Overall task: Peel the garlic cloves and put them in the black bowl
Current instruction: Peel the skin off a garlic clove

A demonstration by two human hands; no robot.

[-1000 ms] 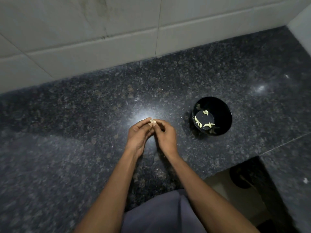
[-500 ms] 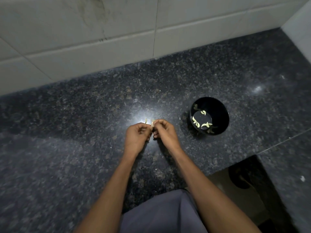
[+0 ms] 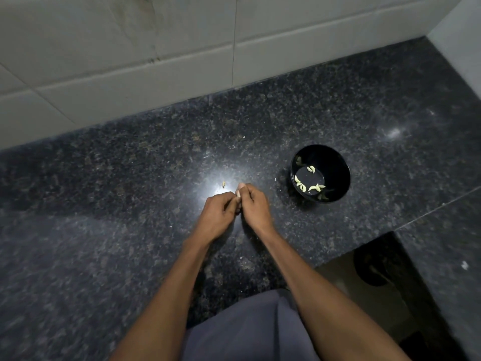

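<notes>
My left hand [image 3: 217, 216] and my right hand [image 3: 253, 205] meet over the dark granite counter, fingers curled together around a small pale garlic clove [image 3: 238, 194] that shows only as a sliver between the fingertips. A small yellowish scrap of peel [image 3: 223, 184] lies on the counter just beyond my left hand. The black bowl [image 3: 335, 162] stands to the right of my hands, a short gap away, with several peeled cloves [image 3: 311, 188] on its bottom.
A tiled wall [image 3: 156, 61] rises behind the counter [image 3: 130, 178], and a side wall closes the far right. The counter's front edge steps back at the lower right, where a dark opening [image 3: 374, 269] shows below. Tiny peel flecks [image 3: 275, 179] dot the counter near the bowl.
My hands have drawn a little nearer to me and stay joined on the clove. A scrap of peel has come off and now lies on the counter beyond my left hand.
</notes>
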